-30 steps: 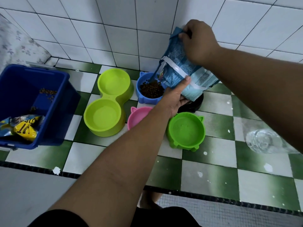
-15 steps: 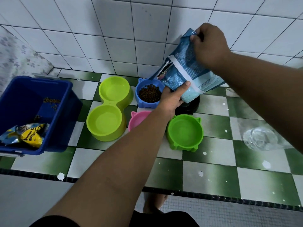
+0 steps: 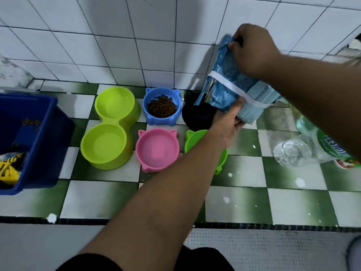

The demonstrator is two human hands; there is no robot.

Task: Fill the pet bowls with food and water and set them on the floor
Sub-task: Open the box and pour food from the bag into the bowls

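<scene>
Moved: food bag (image 3: 230,89) shifted toward 3 o'clock, off the blue bowl (image 3: 156,120); mouth now over the black bowl (image 3: 197,116).
R hand (image 3: 252,49): your fingers pinch bag's top edge, 1 o'clock in view.
L hand (image 3: 225,122): thumb + fingers curled on bag's lower side.
Blue bowl: kibble (image 3: 161,107) inside, on floor (image 3: 244,173), at 9 o'clock of black bowl.
Pink bowl (image 3: 157,149): on floor, at 6 o'clock of blue bowl.

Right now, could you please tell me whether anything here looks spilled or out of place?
Yes. Loose kibble lies scattered inside the blue bin, not in a bowl, and a clear plastic bottle lies on its side on the tiles at the right.
</scene>
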